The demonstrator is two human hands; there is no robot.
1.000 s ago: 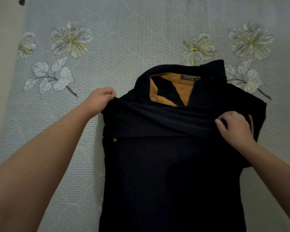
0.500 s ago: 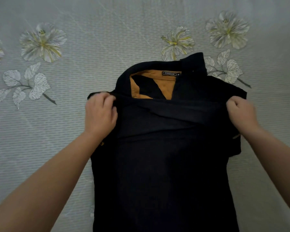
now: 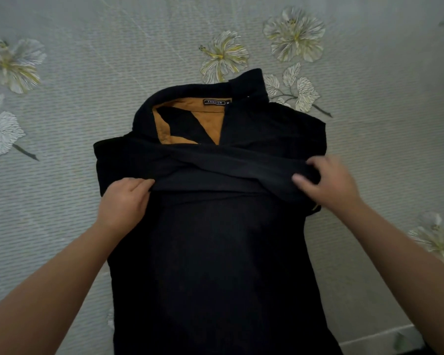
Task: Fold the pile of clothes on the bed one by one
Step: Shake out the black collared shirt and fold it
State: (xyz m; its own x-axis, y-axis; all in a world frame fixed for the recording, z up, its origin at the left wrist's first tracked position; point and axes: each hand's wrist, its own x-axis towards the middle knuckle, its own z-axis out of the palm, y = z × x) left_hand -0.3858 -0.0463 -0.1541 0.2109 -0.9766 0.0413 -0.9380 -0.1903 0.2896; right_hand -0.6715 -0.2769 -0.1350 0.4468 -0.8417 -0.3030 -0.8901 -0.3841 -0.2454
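Note:
A black shirt (image 3: 215, 252) with a mustard collar lining and a neck label lies flat on the bed, collar away from me. Its two sleeves are folded across the chest as a crossed band (image 3: 223, 167). My left hand (image 3: 124, 201) is at the band's lower left end, fingertips tucked under its edge and holding it. At the band's right end, my right hand (image 3: 328, 183) grips it with fingers curled over the top and thumb below. The shirt's hem runs out of view at the bottom.
A grey bedsheet (image 3: 87, 85) printed with pale flowers and leaves covers the bed all around the shirt. The bed's edge and a strip of floor (image 3: 385, 339) show at the bottom right. No other clothes are in view.
Both hands have slid from the shirt's outer shoulder edges onto the folded sleeve band. The left went down and inward, and the right went inward. The band lies flatter across the chest.

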